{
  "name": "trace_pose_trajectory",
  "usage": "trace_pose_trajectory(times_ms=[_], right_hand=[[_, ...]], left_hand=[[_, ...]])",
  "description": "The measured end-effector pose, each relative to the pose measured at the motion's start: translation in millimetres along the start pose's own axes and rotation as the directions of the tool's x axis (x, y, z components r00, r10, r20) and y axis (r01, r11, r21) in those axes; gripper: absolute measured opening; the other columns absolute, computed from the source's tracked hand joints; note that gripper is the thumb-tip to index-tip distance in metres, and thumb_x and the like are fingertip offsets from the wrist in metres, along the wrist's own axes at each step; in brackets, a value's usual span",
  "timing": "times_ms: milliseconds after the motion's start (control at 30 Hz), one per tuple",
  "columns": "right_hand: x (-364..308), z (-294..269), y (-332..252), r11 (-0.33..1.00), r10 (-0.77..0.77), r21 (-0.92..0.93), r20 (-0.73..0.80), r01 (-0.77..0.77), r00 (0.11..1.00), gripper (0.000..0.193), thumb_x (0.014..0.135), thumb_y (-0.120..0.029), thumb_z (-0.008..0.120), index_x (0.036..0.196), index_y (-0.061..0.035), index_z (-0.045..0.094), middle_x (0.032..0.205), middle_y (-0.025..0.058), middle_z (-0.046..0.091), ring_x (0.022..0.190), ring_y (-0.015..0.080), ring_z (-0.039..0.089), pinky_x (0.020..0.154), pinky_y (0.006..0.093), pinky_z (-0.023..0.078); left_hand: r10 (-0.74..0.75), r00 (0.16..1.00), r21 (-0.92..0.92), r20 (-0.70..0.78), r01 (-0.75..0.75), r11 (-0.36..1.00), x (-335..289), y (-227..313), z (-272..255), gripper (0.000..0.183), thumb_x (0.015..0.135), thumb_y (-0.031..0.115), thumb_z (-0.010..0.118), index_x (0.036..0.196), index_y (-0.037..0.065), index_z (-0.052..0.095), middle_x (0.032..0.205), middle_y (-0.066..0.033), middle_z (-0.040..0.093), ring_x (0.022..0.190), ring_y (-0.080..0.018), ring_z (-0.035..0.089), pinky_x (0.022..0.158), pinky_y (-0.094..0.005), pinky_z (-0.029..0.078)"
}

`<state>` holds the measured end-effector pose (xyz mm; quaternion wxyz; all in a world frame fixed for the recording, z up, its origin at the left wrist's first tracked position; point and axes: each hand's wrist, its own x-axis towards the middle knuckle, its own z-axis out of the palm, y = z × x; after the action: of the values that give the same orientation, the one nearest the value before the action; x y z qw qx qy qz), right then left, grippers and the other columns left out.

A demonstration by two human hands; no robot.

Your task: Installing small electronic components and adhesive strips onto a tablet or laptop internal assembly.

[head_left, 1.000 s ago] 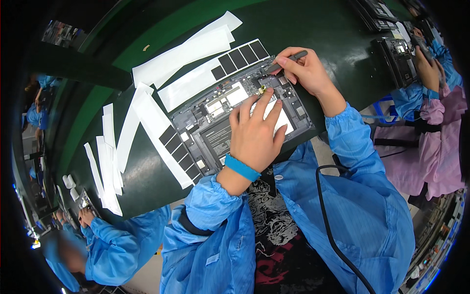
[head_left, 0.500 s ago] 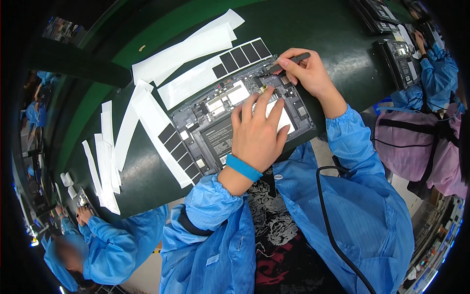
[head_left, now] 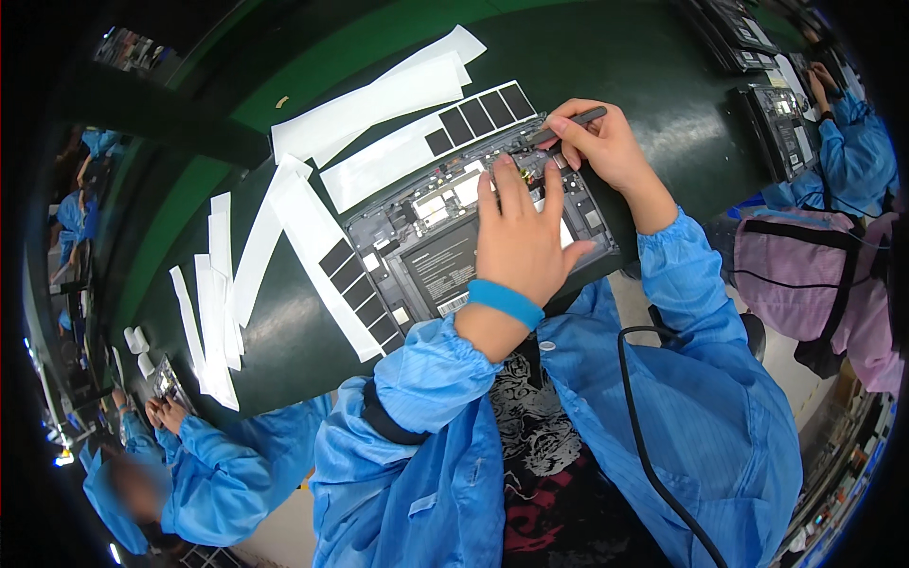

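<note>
An opened laptop base (head_left: pixel 377 227) lies tilted on the green table, its circuit board and black battery (head_left: pixel 437 270) exposed. Across the board and battery rests my left hand (head_left: pixel 521 237), fingers spread, with a blue band at the wrist. The fingertips touch or hover over the board's upper middle; which, I cannot tell. My right hand (head_left: pixel 606 144) pinches dark tweezers (head_left: pixel 585 116) at the base's far right corner. The tweezers' tips point down-left among small parts and are hard to make out.
White backing strips with black pads (head_left: pixel 473 118) lie beyond the base, and another padded strip (head_left: pixel 327 260) along its left side. More white strips (head_left: pixel 220 293) are further left. Other laptop bases (head_left: pixel 781 128) stand far right. Co-workers in blue sit at both sides; a black cable (head_left: pixel 634 417) crosses my coat.
My left hand has slid rightward and its fingers now reach farther up the board. The right hand stays at the corner with the tweezers. The whole view has shifted slightly.
</note>
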<state>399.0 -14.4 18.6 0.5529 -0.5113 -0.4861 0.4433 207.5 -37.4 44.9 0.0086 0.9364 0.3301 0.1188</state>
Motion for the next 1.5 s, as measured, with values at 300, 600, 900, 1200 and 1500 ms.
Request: trace_pose_trajectory(times_ms=[300,600,900,1200,1500], right_hand=[[15.1,-2.1,-20.3,0.993,-0.082,0.073,-0.177,0.096,0.981,0.021,0.093,-0.019,0.062,0.093,0.0011,0.066,0.077,0.0123,0.069,0.059,0.0103,0.061,0.049,0.0202,0.043],[70.0,62.6,-21.4,0.922,-0.04,-0.381,0.083,0.069,0.996,0.021,0.09,-0.019,0.064,0.09,0.0023,0.065,0.071,0.0077,0.066,0.059,0.0112,0.063,0.056,0.0247,0.049],[70.9,62.5,-15.2,0.921,-0.009,-0.389,0.059,0.031,0.998,0.022,0.089,-0.019,0.064,0.089,0.0033,0.065,0.071,0.0086,0.066,0.059,0.0123,0.064,0.056,0.0255,0.049],[69.1,66.3,-20.7,0.928,0.019,-0.373,0.038,-0.003,0.999,0.023,0.089,-0.018,0.064,0.089,0.0051,0.065,0.071,0.0107,0.067,0.059,0.0126,0.064,0.056,0.0254,0.05],[68.3,69.5,-20.7,0.94,-0.027,-0.337,0.069,0.049,0.997,0.022,0.089,-0.012,0.064,0.1,0.0068,0.067,0.074,0.0105,0.067,0.063,0.0139,0.067,0.059,0.0253,0.053]], left_hand=[[-0.119,0.985,-0.159,-0.124,0.099,0.982,-8.3,-14.1,-4.9,0.081,0.082,0.059,0.059,0.134,-0.001,0.046,0.128,-0.0315,0.05,0.124,-0.0432,0.043,0.106,-0.0501,0.03],[-0.329,0.944,-0.132,-0.032,0.322,0.938,-14.2,-115.2,0.0,0.069,0.09,0.056,0.051,0.13,0.0,0.053,0.143,-0.0222,0.042,0.135,-0.0416,0.033,0.108,-0.0554,0.028],[-0.344,0.928,-0.096,0.141,0.359,0.928,3.5,-103.3,-6.3,0.075,0.084,0.07,0.048,0.136,0.015,0.053,0.144,-0.0127,0.044,0.135,-0.0365,0.034,0.103,-0.0606,0.031],[-0.344,0.932,-0.101,0.113,0.356,0.929,7.5,-105.2,-5.4,0.066,0.083,0.067,0.052,0.125,0.017,0.064,0.138,-0.0131,0.049,0.13,-0.0332,0.04,0.102,-0.0509,0.036],[-0.366,0.92,-0.072,0.143,0.378,0.923,7.4,-104.3,-3.7,0.07,0.083,0.069,0.051,0.128,0.017,0.062,0.145,-0.0111,0.044,0.136,-0.0337,0.035,0.106,-0.0534,0.033]])
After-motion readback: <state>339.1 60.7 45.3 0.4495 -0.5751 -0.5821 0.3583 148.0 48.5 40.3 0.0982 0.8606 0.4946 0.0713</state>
